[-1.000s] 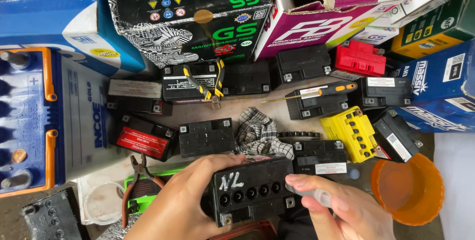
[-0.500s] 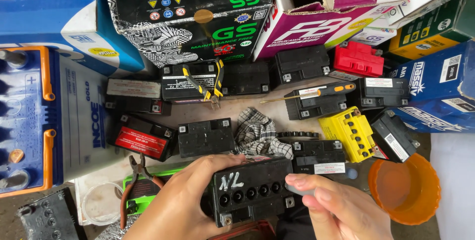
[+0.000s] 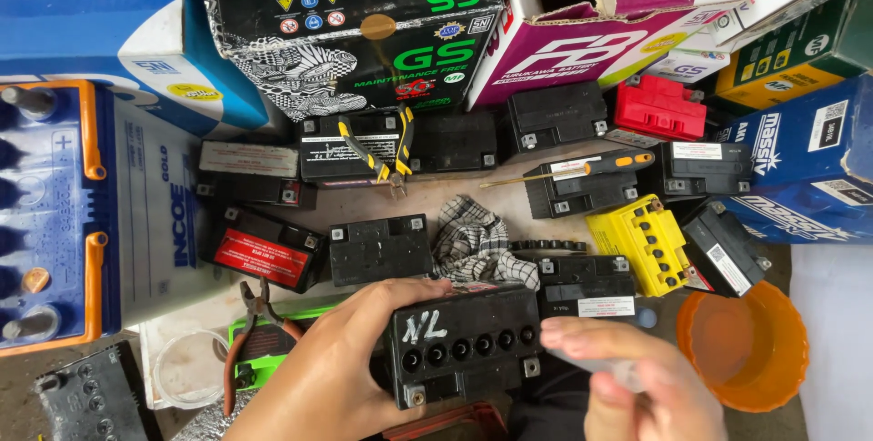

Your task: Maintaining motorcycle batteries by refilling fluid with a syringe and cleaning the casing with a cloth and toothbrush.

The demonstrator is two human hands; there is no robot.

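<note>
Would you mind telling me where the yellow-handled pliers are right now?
The yellow-handled pliers lie in the upper middle of the head view, on a black battery just below the big black carton.

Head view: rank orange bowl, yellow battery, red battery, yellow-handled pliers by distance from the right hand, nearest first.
From the right hand:
1. Orange bowl, just to its right, at the lower right.
2. Yellow battery, above the hand, right of centre.
3. Red battery, farther up, near the boxes.
4. Yellow-handled pliers, up and to the left, lying on a black battery.

The right hand point(image 3: 641, 386) is motion-blurred, its small clear object point(image 3: 605, 370) unidentifiable.
</note>
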